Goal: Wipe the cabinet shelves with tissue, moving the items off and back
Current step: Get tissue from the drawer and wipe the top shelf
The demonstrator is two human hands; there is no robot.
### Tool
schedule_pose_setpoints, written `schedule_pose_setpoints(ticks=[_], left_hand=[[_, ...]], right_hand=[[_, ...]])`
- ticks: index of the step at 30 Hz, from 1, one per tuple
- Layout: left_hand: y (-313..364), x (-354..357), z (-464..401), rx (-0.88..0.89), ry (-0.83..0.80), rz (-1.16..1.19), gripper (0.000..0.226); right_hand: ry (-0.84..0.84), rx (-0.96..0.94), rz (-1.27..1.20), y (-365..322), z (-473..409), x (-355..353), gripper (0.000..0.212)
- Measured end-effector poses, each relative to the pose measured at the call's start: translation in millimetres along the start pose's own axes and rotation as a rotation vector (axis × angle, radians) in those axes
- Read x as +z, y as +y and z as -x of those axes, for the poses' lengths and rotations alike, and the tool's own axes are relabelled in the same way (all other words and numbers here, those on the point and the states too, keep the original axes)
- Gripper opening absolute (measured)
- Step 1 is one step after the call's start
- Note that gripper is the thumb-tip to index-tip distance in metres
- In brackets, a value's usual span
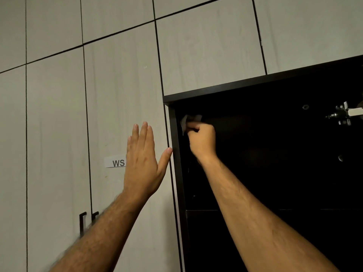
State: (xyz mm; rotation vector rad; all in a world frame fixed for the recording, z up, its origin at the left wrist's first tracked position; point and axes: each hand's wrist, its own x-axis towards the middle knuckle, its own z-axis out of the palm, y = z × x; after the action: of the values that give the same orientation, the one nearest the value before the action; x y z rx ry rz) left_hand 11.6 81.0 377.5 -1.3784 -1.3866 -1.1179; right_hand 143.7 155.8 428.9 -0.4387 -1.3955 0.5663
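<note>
The open cabinet [275,91] is dark inside, with a black frame. My right hand [202,140] reaches into its upper left corner and grips a crumpled white tissue [188,120], held against the inner left wall near the top. My left hand [143,161] lies flat with straight fingers on the pale closed door [125,95] beside the cabinet, its thumb touching the black frame edge. A dark shelf edge [202,210] runs lower down inside. No items show on the shelves; the interior is too dark to tell more.
Pale wood-look cabinet doors cover the wall to the left and above. A white label reading "WS" [115,162] sits on the door behind my left hand. Two black handles [88,222] hang lower left. A metal hinge [345,114] juts in at the upper right.
</note>
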Motion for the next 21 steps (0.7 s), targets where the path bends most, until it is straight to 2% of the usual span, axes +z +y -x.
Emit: schedule_pose_setpoints(ticks=[3,5,7,8,10,12,15,17,19,21], left_hand=[[0,5,2,-0.016,-0.005,0.026,0.077],[2,9,3,-0.019,-0.011,0.032,0.076],[6,12,4,-0.016,-0.018,0.027,0.076],[8,12,5,-0.011,-0.024,0.026,0.076],[11,13,6,-0.004,-0.028,0.034,0.076],[12,12,7,0.007,-0.033,0.037,0.075],[11,10,7,0.013,-0.028,0.012,0.075],[10,9,7,0.002,-0.024,0.002,0.076],[8,8,7,-0.006,-0.029,0.001,0.077],[6,9,9,-0.007,-0.038,-0.003,0.077]], right_hand=[[-0.162,-0.073,0.179,20,19,-20,0.022],[-0.421,0.058,0.278,37,32,-36,0.016],[-0.695,0.275,0.343,46,46,-47,0.016],[-0.767,0.323,0.393,48,51,-49,0.017],[-0.779,0.249,0.559,44,50,-47,0.017],[-0.662,0.137,0.627,37,39,-41,0.024],[-0.391,0.050,0.459,30,17,-36,0.035],[-0.301,-0.004,0.328,27,14,-34,0.030],[-0.350,-0.033,0.264,30,18,-36,0.025],[-0.579,0.035,0.277,37,31,-43,0.026]])
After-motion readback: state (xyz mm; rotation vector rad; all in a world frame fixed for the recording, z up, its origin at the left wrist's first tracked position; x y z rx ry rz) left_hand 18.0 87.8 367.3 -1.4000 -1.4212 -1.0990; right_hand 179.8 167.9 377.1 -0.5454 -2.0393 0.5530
